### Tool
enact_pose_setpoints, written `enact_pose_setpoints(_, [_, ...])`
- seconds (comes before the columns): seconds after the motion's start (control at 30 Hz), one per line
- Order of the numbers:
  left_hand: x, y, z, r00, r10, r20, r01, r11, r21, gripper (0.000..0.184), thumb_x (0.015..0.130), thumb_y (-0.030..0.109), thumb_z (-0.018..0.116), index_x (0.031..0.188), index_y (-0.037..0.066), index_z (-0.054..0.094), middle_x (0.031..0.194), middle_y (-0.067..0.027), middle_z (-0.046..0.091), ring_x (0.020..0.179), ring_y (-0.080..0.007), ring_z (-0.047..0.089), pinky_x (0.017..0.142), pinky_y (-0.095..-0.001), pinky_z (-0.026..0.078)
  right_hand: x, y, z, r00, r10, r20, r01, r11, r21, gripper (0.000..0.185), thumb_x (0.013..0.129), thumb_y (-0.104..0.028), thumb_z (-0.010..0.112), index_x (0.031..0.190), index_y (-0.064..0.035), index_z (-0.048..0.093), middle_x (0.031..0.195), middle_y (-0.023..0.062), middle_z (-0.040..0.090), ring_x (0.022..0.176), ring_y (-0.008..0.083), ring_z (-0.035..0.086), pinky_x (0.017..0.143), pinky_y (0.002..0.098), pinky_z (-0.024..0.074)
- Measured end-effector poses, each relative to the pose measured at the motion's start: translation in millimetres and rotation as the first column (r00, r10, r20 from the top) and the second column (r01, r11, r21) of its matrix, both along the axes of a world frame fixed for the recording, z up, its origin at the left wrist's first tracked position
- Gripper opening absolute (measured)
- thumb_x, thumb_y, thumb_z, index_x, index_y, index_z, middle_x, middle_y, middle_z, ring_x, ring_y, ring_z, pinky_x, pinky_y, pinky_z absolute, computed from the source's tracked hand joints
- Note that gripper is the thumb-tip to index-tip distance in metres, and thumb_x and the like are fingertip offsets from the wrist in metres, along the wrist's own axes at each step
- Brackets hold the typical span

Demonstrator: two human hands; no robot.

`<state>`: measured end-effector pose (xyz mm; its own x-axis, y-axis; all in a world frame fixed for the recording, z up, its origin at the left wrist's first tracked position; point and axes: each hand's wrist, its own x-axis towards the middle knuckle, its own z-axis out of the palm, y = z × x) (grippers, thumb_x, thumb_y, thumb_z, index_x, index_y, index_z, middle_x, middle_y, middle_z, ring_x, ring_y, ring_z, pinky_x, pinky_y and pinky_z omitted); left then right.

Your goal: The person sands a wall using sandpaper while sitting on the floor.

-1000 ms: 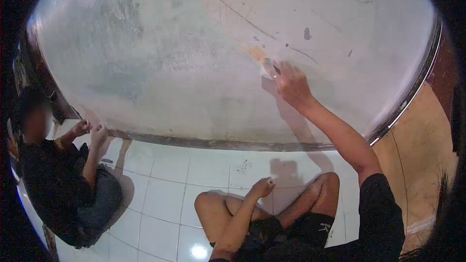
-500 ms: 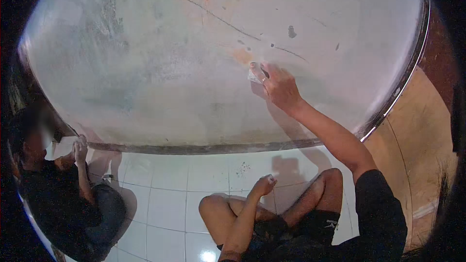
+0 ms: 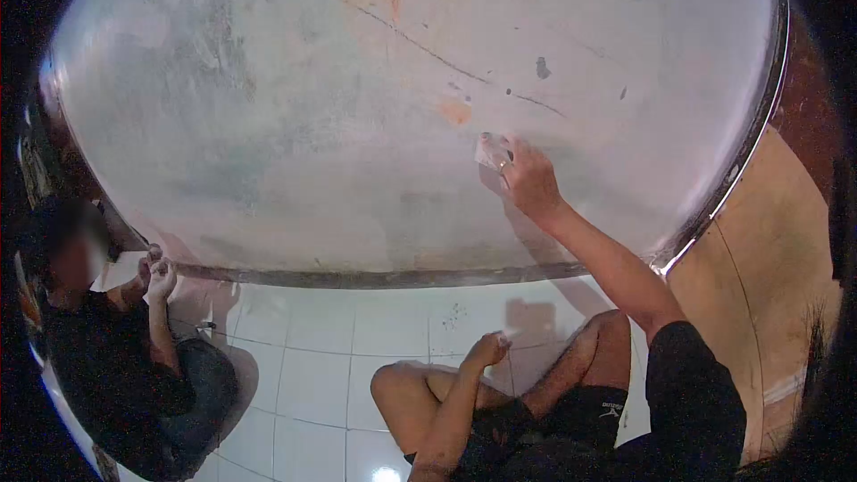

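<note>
My right hand (image 3: 527, 180) presses a small whitish piece (image 3: 490, 152), perhaps sandpaper or a folded sheet, against the pale wall (image 3: 357, 196). A ring shows on one finger. Just above and left of it is an orange patch (image 3: 454, 110), near dark spots and a long thin dark line. Low over my crossed legs, my left hand (image 3: 488, 350) is closed round a small pale thing at its fingertips, too small to name.
A co-worker (image 3: 116, 357) in dark clothes sits at the left, both hands together near the wall's base. White floor tiles (image 3: 312, 384) run below a dark edge strip (image 3: 384, 279). A brown panel (image 3: 741, 241) stands at the right.
My right hand has moved down from the orange patch with the whitish piece, uncovering more of the patch. The view has shifted slightly. My left hand stays closed over my legs.
</note>
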<state>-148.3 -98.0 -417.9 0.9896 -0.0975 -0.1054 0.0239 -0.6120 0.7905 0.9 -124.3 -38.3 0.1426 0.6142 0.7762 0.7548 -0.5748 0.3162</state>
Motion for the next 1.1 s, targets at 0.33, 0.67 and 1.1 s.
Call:
enact_pose_setpoints(0.33, [2,-9,-28,0.991,-0.116,-0.072,0.105,0.985,-0.136,0.041,0.088,0.039,0.056,0.094,-0.001,0.062,0.1,-0.0244,0.063,0.095,-0.0406,0.06,0.083,-0.0469,0.047,-2,10,-2,0.998,-0.002,-0.066,0.011,0.99,0.14,0.055,0.072,-0.022,0.071,0.125,-0.0133,0.058,0.111,0.0159,0.055,0.083,0.0301,0.062,0.066,0.0393,0.0523])
enact_pose_setpoints(0.67, [3,-9,-21,0.98,-0.163,-0.116,0.171,0.984,0.059,0.043,0.088,0.04,0.057,0.096,-0.002,0.061,0.101,-0.024,0.062,0.096,-0.04,0.058,0.085,-0.0455,0.046,0,18,-6,0.997,-0.014,-0.07,0.028,0.981,0.192,0.06,0.07,-0.006,0.067,0.129,-0.0128,0.056,0.105,0.0151,0.053,0.081,0.0302,0.06,0.064,0.0377,0.0504])
enact_pose_setpoints(1.1, [11,-4,-25,0.972,-0.235,0.006,0.235,0.972,0.024,0.047,0.088,0.045,0.058,0.084,-0.002,0.066,0.092,-0.0238,0.063,0.08,-0.0398,0.06,0.073,-0.0468,0.047,-8,21,-7,0.996,-0.01,-0.084,0.024,0.987,0.16,0.057,0.07,-0.004,0.065,0.127,-0.0107,0.057,0.109,0.0149,0.052,0.079,0.0294,0.06,0.062,0.0375,0.0504])
